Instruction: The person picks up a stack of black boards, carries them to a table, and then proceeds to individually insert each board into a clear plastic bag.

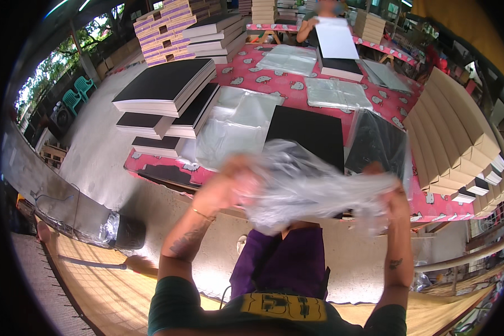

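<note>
A clear plastic bag (302,182) stretches between my two hands over the table's front edge, blurred by motion. My left hand (241,182) is closed on its left end, and my right hand (387,196) grips the right end, partly hidden behind the film. Just beyond the bag lies a black sheet or cover (308,129), its near part hidden by the plastic. To its right is a black piece inside clear plastic (378,143). A pile of clear plastic bags (235,123) lies to the left of the black cover.
Thick black-topped paper stacks (165,84) stand at the left. Brown cardboard boxes (451,131) lean in a row at the right. More plastic bags (337,93) lie on the pink patterned tablecloth (252,73). Across the table, another person (325,25) is behind a white sheet (336,39).
</note>
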The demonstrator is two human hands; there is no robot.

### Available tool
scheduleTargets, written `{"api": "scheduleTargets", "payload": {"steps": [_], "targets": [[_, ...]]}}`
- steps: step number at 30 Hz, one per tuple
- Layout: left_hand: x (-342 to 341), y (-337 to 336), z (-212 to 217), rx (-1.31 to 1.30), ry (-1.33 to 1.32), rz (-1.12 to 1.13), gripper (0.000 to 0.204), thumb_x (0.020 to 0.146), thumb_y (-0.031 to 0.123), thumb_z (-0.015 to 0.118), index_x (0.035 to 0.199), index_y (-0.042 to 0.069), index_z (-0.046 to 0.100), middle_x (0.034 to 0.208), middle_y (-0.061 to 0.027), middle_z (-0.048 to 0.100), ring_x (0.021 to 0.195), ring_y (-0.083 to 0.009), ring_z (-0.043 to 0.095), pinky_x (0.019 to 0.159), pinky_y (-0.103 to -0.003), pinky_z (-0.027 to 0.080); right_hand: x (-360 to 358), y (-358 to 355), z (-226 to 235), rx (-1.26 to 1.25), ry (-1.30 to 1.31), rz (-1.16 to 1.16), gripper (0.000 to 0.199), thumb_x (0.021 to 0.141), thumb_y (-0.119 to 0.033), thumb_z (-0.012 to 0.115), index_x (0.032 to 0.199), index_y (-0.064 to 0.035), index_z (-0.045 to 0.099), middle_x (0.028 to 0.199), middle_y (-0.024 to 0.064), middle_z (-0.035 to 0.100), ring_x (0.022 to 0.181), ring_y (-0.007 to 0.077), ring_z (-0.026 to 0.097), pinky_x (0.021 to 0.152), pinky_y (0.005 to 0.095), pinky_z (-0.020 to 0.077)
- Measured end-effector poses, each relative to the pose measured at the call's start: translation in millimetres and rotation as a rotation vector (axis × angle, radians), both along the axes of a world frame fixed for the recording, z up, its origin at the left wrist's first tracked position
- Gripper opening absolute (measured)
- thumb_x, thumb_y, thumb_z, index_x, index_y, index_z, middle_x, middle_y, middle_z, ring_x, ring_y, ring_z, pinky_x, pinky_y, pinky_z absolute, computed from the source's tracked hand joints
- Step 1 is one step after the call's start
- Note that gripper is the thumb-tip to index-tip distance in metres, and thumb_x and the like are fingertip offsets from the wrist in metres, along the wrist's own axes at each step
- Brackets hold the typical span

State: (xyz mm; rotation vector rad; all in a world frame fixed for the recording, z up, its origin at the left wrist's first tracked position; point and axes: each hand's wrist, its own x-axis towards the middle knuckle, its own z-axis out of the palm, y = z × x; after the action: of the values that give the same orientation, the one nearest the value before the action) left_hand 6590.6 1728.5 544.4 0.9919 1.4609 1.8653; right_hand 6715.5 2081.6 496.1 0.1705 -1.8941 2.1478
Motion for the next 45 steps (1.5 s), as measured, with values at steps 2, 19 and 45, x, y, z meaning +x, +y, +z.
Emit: {"api": "scheduleTargets", "payload": {"steps": [2, 19, 45], "targets": [[0.2, 21.1, -18.0, -0.515, 0.522, -0.213, 0.022, 0.083, 0.021, 0.069, 0.093, 0.001, 0.062, 0.096, -0.0116, 0.065, 0.077, -0.0202, 0.061, 0.067, -0.033, 0.051, 5.4, -5.6, -3.2, -0.607, -0.006, -0.028, 0.037, 0.082, -0.032, 0.069, 0.104, -0.0022, 0.064, 0.100, 0.0103, 0.062, 0.086, 0.0224, 0.060, 0.077, 0.0406, 0.0503], [13.8, -46.6, -100.2, 0.189, -0.457, 0.293, 0.035, 0.081, 0.010, 0.061, 0.114, -0.002, 0.057, 0.089, -0.0089, 0.066, 0.078, -0.0184, 0.063, 0.076, -0.032, 0.051, 41.5, -7.6, -71.6, -0.365, -0.239, 0.645, 0.037, 0.070, -0.024, 0.073, 0.094, 0.0027, 0.066, 0.095, 0.0136, 0.065, 0.090, 0.0202, 0.061, 0.088, 0.0303, 0.0446], [48.5, -38.1, -57.3, 0.483, -0.350, 0.504, 0.046, 0.082, 0.017, 0.061, 0.126, 0.005, 0.050, 0.092, -0.0038, 0.055, 0.084, -0.0156, 0.056, 0.079, -0.031, 0.044, 70.2, -58.0, 26.0, -0.539, 0.089, 0.041, 0.044, 0.083, -0.018, 0.067, 0.121, -0.0042, 0.051, 0.110, 0.0106, 0.059, 0.102, 0.0212, 0.059, 0.094, 0.0381, 0.0468]]}}
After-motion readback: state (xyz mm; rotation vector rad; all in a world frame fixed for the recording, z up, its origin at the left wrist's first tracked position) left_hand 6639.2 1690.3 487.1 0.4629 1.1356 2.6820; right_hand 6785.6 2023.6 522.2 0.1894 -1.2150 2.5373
